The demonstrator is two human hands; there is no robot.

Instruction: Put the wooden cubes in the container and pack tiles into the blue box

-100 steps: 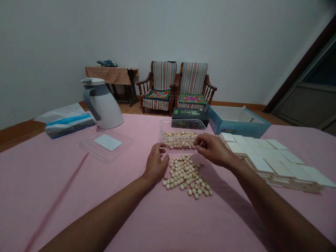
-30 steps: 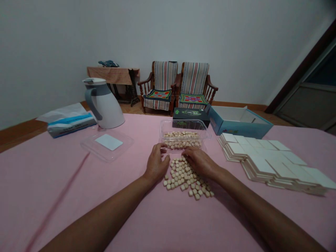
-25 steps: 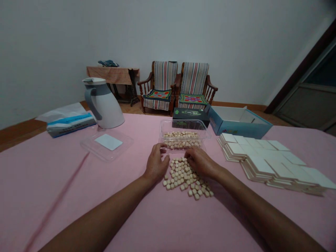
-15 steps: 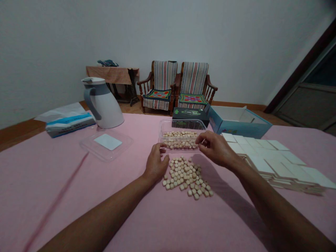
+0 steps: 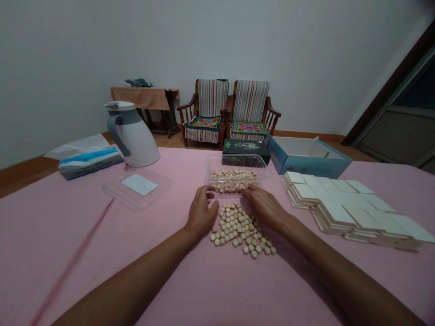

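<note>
A clear plastic box (image 5: pixel 238 162) holds many small pale wooden cubes (image 5: pixel 234 180) with rounded corners. In front of it, a loose pile of the same wooden cubes (image 5: pixel 234 226) lies on the cloth. To the left of the pile, my left hand (image 5: pixel 201 210) rests with its thumb apart from the fingers, fingertips against the box's front left corner. My right hand (image 5: pixel 265 206) is low at the front right of the box, over the pile's upper right edge. Its fingers are drawn together, and whatever may be between them is hidden.
On the pink tablecloth (image 5: pixel 146 267) lie a clear lid (image 5: pixel 159 183), a tissue pack (image 5: pixel 90 164) and a white jug (image 5: pixel 139 140). Behind the plastic box is a black box (image 5: pixel 244 151). An open blue box (image 5: pixel 311 158) and stacks of white square tiles (image 5: pixel 356 203) stand right.
My right hand has moved left and down from the box's right side to the pile's upper edge. My left hand has stayed in place.
</note>
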